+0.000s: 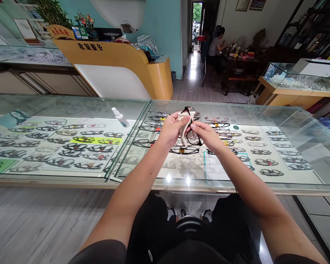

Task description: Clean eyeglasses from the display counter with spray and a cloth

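Over the glass counter, my left hand (170, 129) is closed on a pale cleaning cloth (183, 136), which is folded against a pair of dark-rimmed eyeglasses (200, 140). My right hand (208, 136) pinches the frame of these eyeglasses from the other side. One lens hangs below the fingers, and the upper part of the frame sticks out above the cloth. My fingers and the cloth hide the rest of the frame. To the left of my hands, a small white spray bottle (121, 118) stands on the glass.
Rows of eyeglasses (74, 146) lie inside the glass display case (129, 104) beneath my hands. Beyond it stands a curved wooden reception desk (112, 51). A person (216, 47) sits at a cluttered table (240, 57) further back. Another display case (299, 79) stands at the right.
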Tool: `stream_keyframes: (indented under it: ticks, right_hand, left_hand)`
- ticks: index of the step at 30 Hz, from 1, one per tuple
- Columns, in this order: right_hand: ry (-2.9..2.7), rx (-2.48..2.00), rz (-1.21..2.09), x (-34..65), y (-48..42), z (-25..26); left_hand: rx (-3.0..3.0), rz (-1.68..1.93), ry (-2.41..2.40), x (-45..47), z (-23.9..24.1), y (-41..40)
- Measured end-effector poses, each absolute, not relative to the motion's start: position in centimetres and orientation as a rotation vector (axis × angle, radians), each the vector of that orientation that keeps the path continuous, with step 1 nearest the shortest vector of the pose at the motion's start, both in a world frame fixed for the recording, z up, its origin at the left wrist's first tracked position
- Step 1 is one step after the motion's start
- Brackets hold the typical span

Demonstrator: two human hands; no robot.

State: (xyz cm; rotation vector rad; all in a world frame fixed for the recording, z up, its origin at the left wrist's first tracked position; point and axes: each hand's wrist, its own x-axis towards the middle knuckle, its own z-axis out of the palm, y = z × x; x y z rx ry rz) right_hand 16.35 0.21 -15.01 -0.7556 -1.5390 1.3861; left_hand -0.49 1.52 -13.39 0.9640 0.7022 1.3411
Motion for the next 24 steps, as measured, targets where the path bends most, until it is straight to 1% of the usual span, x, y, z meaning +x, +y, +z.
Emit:
stream_keyframes:
  ticks: [4,7,11,17,24]
  right_hand:
    - [-1.636,-0.750,1.302,16.3,-0.2,-14.5]
    - [-1.595,-0.760,1.302,16.3,-0.2,-14.2]
    - [-1.550,-0.789,1.327,16.5,0.0,-14.3]
    - [-1.644,-0.780,1.283,16.3,-0.3,-14.2]
    - [-1.410,-0.728,1.480,16.4,0.3,-14.9]
  left_hand:
    - [0.996,1.345,0.686,-0.5,-13.7,1.8]
    - [0.966,1.318,0.674,-0.8,-13.7,2.2]
    - [0.825,1.374,0.694,-1.1,-13.6,2.4]
    - [0.787,1.356,0.765,-0.9,-13.3,2.0]
    - [0.960,1.357,0.671,-0.3,-13.6,1.3]
